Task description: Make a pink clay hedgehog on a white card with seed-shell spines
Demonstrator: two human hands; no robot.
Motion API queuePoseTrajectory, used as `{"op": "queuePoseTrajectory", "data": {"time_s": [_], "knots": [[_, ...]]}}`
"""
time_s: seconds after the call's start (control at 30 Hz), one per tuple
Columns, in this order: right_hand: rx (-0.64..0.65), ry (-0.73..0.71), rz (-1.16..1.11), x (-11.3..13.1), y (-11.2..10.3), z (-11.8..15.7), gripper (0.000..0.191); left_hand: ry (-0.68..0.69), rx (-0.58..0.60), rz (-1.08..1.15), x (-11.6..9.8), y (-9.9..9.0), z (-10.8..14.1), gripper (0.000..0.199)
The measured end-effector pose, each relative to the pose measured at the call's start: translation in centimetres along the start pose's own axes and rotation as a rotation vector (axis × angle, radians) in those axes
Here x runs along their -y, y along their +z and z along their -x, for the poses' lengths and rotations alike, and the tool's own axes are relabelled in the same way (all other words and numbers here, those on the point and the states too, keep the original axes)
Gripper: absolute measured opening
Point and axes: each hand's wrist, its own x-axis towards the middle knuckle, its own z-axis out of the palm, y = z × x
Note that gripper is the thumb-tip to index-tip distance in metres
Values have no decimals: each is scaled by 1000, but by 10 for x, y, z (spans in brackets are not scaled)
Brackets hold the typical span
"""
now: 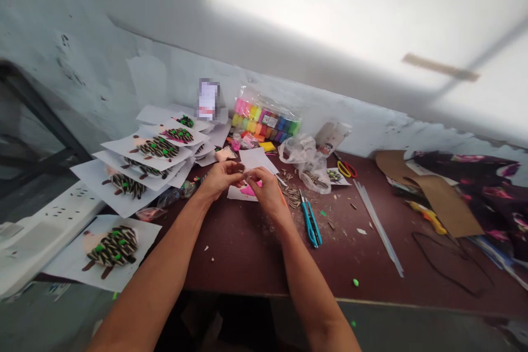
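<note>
Left hand (220, 180) and right hand (267, 192) held together above the table (247, 267), wrists resting low. Both grips closed, fingertips meeting on a small pale item (247, 175); too small to identify. Under the hands, a paper with a pink shape (243, 192); just beyond, a white sheet (256, 158). Right of the right hand: loose sunflower seeds (292, 197), then two blue utility knives (310, 224). Left of the hands: overlapping papers bearing seed hedgehog pictures dotted with green clay (111, 247). Farther back, against the wall, a clear bag of coloured clay blocks (264, 115).
</note>
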Motion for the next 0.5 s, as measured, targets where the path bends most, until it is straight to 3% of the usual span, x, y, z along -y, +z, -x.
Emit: {"op": "queuePoseTrajectory", "data": {"time_s": [0.33, 0.5], "knots": [[-16, -26, 147, 8, 0, 2, 11, 2, -53, 49, -2, 5, 2, 44], [-84, -9, 48, 9, 2, 1, 12, -14, -103, 92, -2, 8, 1, 37]]}}
